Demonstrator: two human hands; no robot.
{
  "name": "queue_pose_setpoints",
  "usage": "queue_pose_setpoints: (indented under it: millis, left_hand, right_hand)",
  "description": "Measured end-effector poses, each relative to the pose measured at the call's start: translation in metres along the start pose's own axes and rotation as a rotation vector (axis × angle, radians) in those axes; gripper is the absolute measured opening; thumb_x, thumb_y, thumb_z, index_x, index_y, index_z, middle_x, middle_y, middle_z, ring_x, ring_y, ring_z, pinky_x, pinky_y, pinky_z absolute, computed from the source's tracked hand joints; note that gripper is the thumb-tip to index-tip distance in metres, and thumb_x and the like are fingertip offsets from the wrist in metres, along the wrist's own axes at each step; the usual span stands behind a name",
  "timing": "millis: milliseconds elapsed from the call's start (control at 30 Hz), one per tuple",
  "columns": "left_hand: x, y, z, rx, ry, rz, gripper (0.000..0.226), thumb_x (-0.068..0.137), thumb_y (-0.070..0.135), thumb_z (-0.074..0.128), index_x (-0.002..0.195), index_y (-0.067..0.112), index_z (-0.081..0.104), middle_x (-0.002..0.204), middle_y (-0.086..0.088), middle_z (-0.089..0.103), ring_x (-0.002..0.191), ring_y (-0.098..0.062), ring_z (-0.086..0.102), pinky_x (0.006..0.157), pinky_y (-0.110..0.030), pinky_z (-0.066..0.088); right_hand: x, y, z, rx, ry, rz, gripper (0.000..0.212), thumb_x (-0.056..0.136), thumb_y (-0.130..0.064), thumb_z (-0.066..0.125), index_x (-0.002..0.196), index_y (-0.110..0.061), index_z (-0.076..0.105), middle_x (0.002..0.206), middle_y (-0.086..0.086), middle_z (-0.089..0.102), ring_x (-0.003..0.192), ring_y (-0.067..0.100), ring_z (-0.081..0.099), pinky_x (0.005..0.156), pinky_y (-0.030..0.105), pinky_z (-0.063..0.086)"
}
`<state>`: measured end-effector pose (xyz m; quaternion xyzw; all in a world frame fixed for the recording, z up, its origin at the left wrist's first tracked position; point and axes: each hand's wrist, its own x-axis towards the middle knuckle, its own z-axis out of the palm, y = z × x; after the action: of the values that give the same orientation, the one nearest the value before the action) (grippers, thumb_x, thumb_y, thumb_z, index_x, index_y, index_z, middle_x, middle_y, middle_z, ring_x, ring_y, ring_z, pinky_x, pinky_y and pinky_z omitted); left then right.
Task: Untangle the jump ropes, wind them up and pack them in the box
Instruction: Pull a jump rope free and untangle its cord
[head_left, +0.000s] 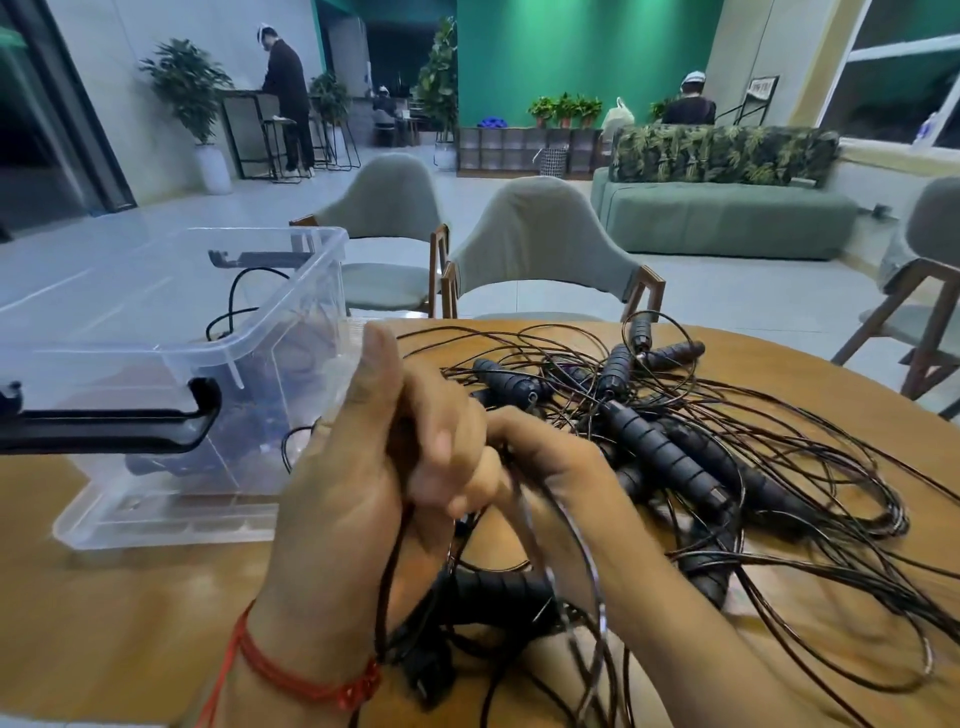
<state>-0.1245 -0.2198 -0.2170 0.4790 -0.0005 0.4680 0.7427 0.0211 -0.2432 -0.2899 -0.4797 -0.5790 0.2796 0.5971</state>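
A tangled heap of jump ropes (675, 447) with black ribbed handles and thin dark cords covers the right half of the round wooden table (130, 597). My left hand (353, 467) is raised in front of me, thumb up, its fingers curled round rope cords that hang down to a black handle (498, 592) below. My right hand (524, 467) meets it from the right and pinches the same cords. A clear plastic box (171, 374) stands open at the left, with a dark rope partly showing inside.
The box has black latch handles (104, 421) on its near end. Grey chairs (540, 249) stand at the table's far side and at the right edge. A green sofa, plants and several people are far behind.
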Motion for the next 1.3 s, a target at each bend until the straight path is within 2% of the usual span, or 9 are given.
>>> queue_pose_setpoints:
  millis: [167, 300, 567, 700, 767, 833, 900, 1067, 1300]
  left_hand:
    - [0.007, 0.008, -0.029, 0.397, 0.336, 0.105, 0.033, 0.113, 0.025, 0.035, 0.098, 0.014, 0.062, 0.096, -0.008, 0.070, 0.087, -0.023, 0.066, 0.055, -0.033, 0.052]
    - [0.012, -0.013, -0.054, 0.759, 0.459, -0.042, 0.026, 0.109, 0.002, 0.041, 0.109, 0.016, 0.062, 0.099, 0.001, 0.075, 0.099, -0.023, 0.073, 0.071, -0.038, 0.063]
    - [0.007, -0.037, -0.050, 1.254, 0.260, -0.173, 0.052, 0.098, 0.005, 0.059, 0.118, 0.053, 0.054, 0.111, 0.036, 0.062, 0.105, 0.010, 0.062, 0.090, -0.005, 0.045]
    - [0.004, -0.031, -0.042, 1.332, 0.114, -0.184, 0.070, 0.099, 0.024, 0.068, 0.143, 0.066, 0.032, 0.135, 0.031, 0.055, 0.115, -0.001, 0.061, 0.103, -0.027, 0.050]
    - [0.002, -0.029, -0.037, 1.314, 0.051, -0.148, 0.076, 0.101, 0.029, 0.069, 0.146, 0.070, 0.024, 0.133, 0.048, 0.047, 0.124, 0.017, 0.048, 0.109, -0.013, 0.040]
    - [0.000, -0.029, -0.032, 1.291, 0.011, -0.153, 0.063, 0.104, 0.033, 0.063, 0.138, 0.075, 0.030, 0.115, 0.065, 0.043, 0.109, 0.034, 0.043, 0.092, 0.003, 0.038]
    - [0.001, -0.034, -0.033, 1.299, 0.020, -0.144, 0.033, 0.107, 0.039, 0.053, 0.127, 0.065, 0.052, 0.105, 0.053, 0.056, 0.096, 0.024, 0.056, 0.073, -0.008, 0.046]
    - [0.007, -0.024, -0.041, 1.064, 0.315, 0.038, 0.028, 0.110, 0.038, 0.046, 0.107, 0.032, 0.073, 0.104, 0.017, 0.077, 0.098, -0.003, 0.073, 0.089, -0.041, 0.061]
    - [0.003, 0.000, -0.017, 0.664, 0.302, 0.162, 0.029, 0.106, 0.026, 0.049, 0.123, 0.018, 0.071, 0.115, 0.000, 0.078, 0.106, -0.021, 0.077, 0.083, -0.030, 0.063]
  right_hand:
    - [0.004, -0.020, -0.025, 0.239, 0.184, -0.064, 0.019, 0.105, -0.026, 0.059, 0.103, -0.019, 0.076, 0.102, 0.010, 0.078, 0.096, 0.029, 0.077, 0.086, 0.036, 0.062]
    - [0.004, -0.039, -0.037, 0.565, 0.216, -0.076, 0.028, 0.104, -0.024, 0.049, 0.105, -0.015, 0.075, 0.106, 0.013, 0.075, 0.103, 0.029, 0.074, 0.086, 0.032, 0.061]
    - [-0.004, -0.065, -0.053, 0.905, 0.186, -0.096, 0.038, 0.111, -0.028, 0.040, 0.103, -0.019, 0.076, 0.098, 0.000, 0.074, 0.092, 0.016, 0.073, 0.080, 0.024, 0.061]
    - [-0.005, -0.069, -0.060, 1.063, 0.101, -0.066, 0.033, 0.112, -0.028, 0.043, 0.111, -0.017, 0.073, 0.101, 0.000, 0.073, 0.092, 0.014, 0.072, 0.081, 0.023, 0.060]
    - [-0.004, -0.069, -0.061, 1.172, -0.003, -0.038, 0.030, 0.115, -0.026, 0.042, 0.119, -0.012, 0.068, 0.104, 0.005, 0.072, 0.093, 0.018, 0.071, 0.085, 0.026, 0.060]
    - [-0.004, -0.070, -0.062, 1.234, -0.066, -0.029, 0.029, 0.117, -0.024, 0.039, 0.122, -0.008, 0.063, 0.105, 0.010, 0.071, 0.093, 0.023, 0.071, 0.087, 0.030, 0.060]
    - [-0.005, -0.070, -0.065, 1.248, -0.067, -0.064, 0.030, 0.117, -0.024, 0.038, 0.121, -0.009, 0.063, 0.104, 0.009, 0.070, 0.092, 0.023, 0.071, 0.086, 0.030, 0.060]
    - [-0.002, -0.063, -0.067, 0.717, 0.225, -0.165, 0.029, 0.111, -0.027, 0.042, 0.105, -0.018, 0.069, 0.101, 0.003, 0.073, 0.096, 0.019, 0.072, 0.084, 0.027, 0.060]
    - [0.008, -0.029, -0.048, 0.036, 0.169, -0.033, 0.023, 0.111, -0.017, 0.051, 0.109, -0.025, 0.072, 0.121, 0.003, 0.077, 0.110, 0.025, 0.077, 0.093, 0.039, 0.062]
